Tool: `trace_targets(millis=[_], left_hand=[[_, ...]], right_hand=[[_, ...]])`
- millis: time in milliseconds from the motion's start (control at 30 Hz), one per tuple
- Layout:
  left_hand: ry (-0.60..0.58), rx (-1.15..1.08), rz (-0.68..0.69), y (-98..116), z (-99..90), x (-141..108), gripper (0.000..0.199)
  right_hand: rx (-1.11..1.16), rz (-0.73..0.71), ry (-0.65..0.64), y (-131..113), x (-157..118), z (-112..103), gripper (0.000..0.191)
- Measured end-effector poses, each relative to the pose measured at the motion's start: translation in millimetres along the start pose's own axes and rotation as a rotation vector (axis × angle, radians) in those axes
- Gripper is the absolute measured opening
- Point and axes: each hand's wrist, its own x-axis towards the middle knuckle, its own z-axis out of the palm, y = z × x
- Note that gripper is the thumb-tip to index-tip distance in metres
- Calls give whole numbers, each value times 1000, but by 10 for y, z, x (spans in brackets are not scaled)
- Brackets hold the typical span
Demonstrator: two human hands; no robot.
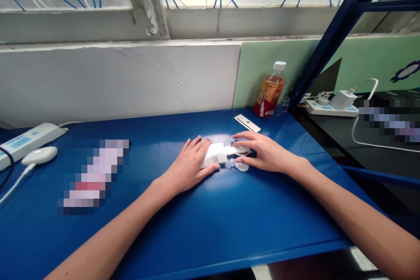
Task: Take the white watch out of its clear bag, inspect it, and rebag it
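A small white cardboard box (215, 154) with a square code printed on it lies on the blue desk (183, 236). My left hand (188, 164) is closed over the box's left end, fingers on top and thumb along the near edge. At the box's right end, my right hand (264, 151) has its fingers and thumb curled around a narrow white piece (242, 149). Whether that piece is a flap or an insert, I cannot tell. A round white item (242, 166) and some clear, shiny material sit under the right fingertips, partly hidden.
A white card (247, 123) lies behind my right hand. A drink bottle (271, 89) stands by the wall. To the left are a blurred-out flat object (95, 175), a white case on a cable (39, 155) and a power strip (31, 140). A blue post (328, 43) rises at right.
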Motion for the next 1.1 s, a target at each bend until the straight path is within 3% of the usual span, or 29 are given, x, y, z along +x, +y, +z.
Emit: trace_targets(millis=[333, 567, 667, 767, 933, 1100], left_hand=[[-20, 37, 4, 4, 13, -4, 70], [-4, -7, -32, 40, -6, 9, 63], [10, -29, -44, 41, -14, 15, 64], [19, -50, -60, 29, -10, 15, 65], [15, -60, -50, 22, 22, 5, 70], [4, -30, -71, 77, 44, -10, 76]], right_hand=[[8, 10, 2, 12, 14, 95, 39], [-62, -7, 2, -56, 17, 90, 25], [-109, 47, 50, -44, 9, 1, 25], [-104, 117, 193, -1, -3, -80, 23], [132, 265, 444, -2, -8, -133, 31], [516, 380, 475, -78, 40, -63, 36]])
